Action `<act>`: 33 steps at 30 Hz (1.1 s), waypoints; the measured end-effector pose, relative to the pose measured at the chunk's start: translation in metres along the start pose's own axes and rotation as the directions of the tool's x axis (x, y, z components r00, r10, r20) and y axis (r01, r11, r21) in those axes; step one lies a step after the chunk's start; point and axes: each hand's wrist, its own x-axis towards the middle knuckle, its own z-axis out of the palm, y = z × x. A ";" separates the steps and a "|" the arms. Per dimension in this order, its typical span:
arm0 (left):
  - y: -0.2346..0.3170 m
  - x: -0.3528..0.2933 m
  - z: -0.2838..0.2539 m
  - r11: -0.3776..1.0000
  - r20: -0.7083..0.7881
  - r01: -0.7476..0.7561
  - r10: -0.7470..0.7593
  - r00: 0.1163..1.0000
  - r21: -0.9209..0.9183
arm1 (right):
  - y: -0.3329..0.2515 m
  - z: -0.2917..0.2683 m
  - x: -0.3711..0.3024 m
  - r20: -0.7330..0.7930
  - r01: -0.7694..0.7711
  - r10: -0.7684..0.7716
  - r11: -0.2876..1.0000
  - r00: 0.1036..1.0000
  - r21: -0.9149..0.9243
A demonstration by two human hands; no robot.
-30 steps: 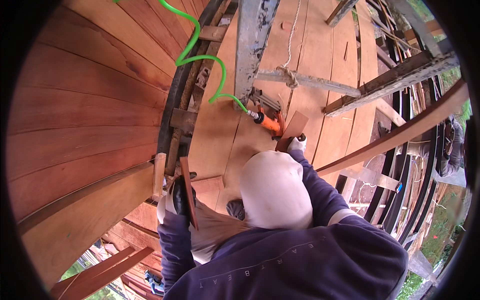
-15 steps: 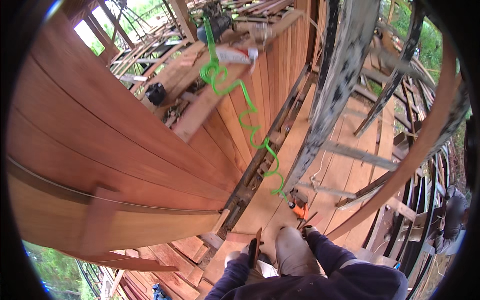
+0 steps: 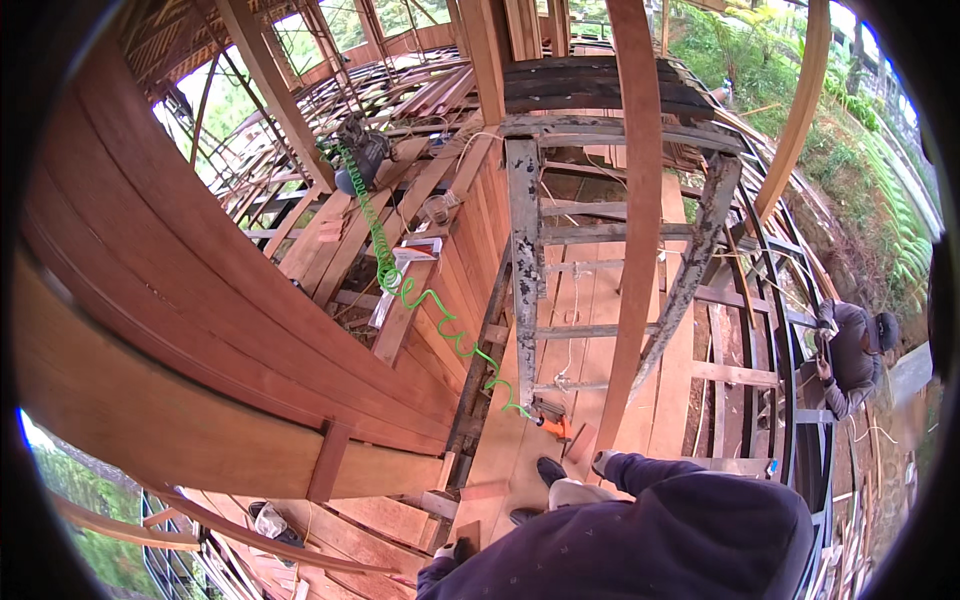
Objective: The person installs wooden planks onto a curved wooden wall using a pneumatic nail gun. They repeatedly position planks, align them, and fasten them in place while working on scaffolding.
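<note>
At the bottom centre, my left hand (image 3: 460, 550) is closed on a short wooden board (image 3: 470, 533). My right hand (image 3: 602, 461), in a greyish glove, reaches down by my knee. A small reddish wood piece (image 3: 580, 442) is beside its fingers and appears gripped by them, though the fingertips are partly hidden. Close by on the plank floor (image 3: 515, 440) lies an orange air nailer (image 3: 555, 428), joined to a green coiled hose (image 3: 440, 320). Another short wood offcut (image 3: 486, 491) rests on the floor between my hands.
Curved plank wall (image 3: 250, 340) rises at left, with a wood block (image 3: 328, 460) against it. A worn trestle-like ladder frame (image 3: 525, 240) stands ahead, crossed by a tall curved timber (image 3: 640, 200). A compressor (image 3: 360, 160) sits far left. Another person (image 3: 855, 350) works at right.
My view has tilted up and my body leans further over. My hands have come further apart, the left lower and to the left. The nailer stays on the floor.
</note>
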 end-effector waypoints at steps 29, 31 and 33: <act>-0.057 -0.364 0.231 0.865 -0.282 0.348 -0.458 0.843 -0.362 | -0.313 0.050 -0.074 0.863 0.934 -0.495 0.347 0.106 0.084; -0.045 -0.375 0.207 0.899 -0.345 0.291 -0.401 0.849 -0.328 | -0.352 0.063 -0.167 0.894 0.977 -0.397 -0.044 -0.208 0.208; -0.051 -0.391 0.186 0.938 -0.462 0.155 -0.291 0.838 -0.309 | -0.356 0.088 -0.214 0.909 0.858 -0.250 -0.480 -0.334 0.184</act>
